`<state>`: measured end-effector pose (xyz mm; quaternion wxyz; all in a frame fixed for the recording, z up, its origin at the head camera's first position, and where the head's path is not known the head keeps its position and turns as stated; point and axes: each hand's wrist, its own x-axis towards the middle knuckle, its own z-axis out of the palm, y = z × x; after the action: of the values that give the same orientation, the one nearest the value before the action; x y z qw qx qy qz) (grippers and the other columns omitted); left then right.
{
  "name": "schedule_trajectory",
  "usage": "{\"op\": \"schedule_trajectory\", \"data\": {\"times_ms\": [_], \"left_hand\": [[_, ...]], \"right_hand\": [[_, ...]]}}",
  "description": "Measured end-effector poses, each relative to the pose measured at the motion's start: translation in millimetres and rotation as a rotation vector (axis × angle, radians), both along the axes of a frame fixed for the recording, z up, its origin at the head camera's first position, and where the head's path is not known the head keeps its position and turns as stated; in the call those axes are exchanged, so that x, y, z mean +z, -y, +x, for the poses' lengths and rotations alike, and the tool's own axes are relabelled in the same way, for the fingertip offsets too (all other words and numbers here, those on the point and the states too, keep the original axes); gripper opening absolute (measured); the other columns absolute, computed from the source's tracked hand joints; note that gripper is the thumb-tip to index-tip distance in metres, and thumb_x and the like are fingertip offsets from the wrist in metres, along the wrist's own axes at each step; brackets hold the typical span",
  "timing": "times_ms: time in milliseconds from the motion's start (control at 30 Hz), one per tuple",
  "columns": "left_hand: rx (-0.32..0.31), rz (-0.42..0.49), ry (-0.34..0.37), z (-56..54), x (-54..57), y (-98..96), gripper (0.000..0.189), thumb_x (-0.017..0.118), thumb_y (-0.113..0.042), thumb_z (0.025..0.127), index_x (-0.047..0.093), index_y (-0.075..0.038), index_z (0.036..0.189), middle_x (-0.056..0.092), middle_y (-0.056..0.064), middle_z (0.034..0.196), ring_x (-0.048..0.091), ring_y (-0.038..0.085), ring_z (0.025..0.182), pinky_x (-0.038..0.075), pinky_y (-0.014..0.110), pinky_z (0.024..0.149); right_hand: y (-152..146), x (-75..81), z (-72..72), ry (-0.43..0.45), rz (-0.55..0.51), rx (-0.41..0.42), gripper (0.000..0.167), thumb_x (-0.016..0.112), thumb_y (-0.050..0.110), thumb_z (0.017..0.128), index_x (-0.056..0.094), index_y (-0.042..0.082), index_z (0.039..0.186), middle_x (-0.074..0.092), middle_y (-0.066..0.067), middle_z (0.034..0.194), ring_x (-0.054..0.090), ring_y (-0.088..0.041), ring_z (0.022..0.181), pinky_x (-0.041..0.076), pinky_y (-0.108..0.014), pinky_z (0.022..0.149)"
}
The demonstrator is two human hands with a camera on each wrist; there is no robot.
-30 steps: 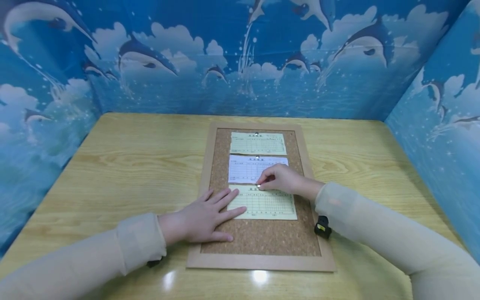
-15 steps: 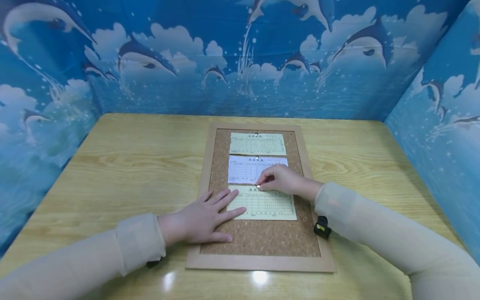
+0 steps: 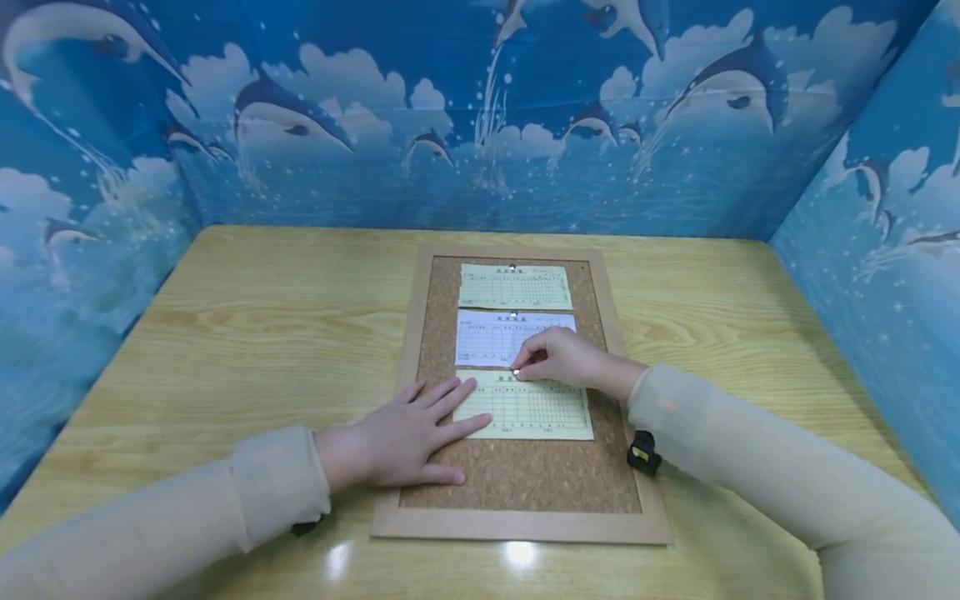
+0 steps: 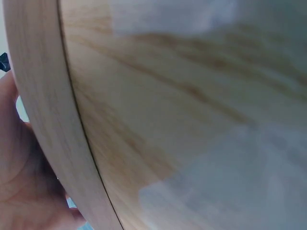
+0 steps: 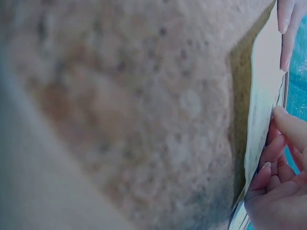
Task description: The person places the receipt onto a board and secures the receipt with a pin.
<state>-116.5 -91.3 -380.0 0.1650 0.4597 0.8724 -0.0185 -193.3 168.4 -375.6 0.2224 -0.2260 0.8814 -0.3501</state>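
Observation:
In the head view, three printed form slips lie in a column on a framed corkboard [image 3: 525, 477]. The top slip [image 3: 495, 293] is pale green, the middle slip [image 3: 480, 340] white-lilac, the lowest slip [image 3: 543, 417] pale green. My right hand [image 3: 562, 357] pinches a small silver push pin [image 3: 516, 373] at the lowest slip's top edge; its tip is hidden. Spread fingers of my left hand [image 3: 408, 437] rest on the cork and that slip's left side. From the right wrist, the slip [image 5: 263, 81] bows slightly above the cork beside my right hand [image 5: 285, 172].
A silver pin [image 3: 513, 267] sits at the top slip's upper edge and another pin [image 3: 513, 315] at the middle slip's. The board lies on a wood-grain table [image 3: 285, 333]. A blue dolphin-print curtain [image 3: 480, 183] stands behind and at both sides.

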Motion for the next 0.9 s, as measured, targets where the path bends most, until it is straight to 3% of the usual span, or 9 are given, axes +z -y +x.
{"op": "schedule_trajectory", "data": {"times_ms": [900], "left_hand": [[-0.002, -0.009, -0.010, 2.9, 3.7, -1.2, 0.070, 0.026, -0.066, 0.091, 0.013, -0.031, 0.150, -0.004, 0.013, 0.155, 0.000, 0.032, 0.140, 0.011, 0.058, 0.106]], "right_hand": [[0.8, -1.9, 1.1, -0.030, 0.027, 0.012, 0.006, 0.069, 0.012, 0.085, 0.072, 0.016, 0.081, 0.066, 0.007, 0.079, 0.057, -0.011, 0.071, 0.048, -0.027, 0.065]]}}
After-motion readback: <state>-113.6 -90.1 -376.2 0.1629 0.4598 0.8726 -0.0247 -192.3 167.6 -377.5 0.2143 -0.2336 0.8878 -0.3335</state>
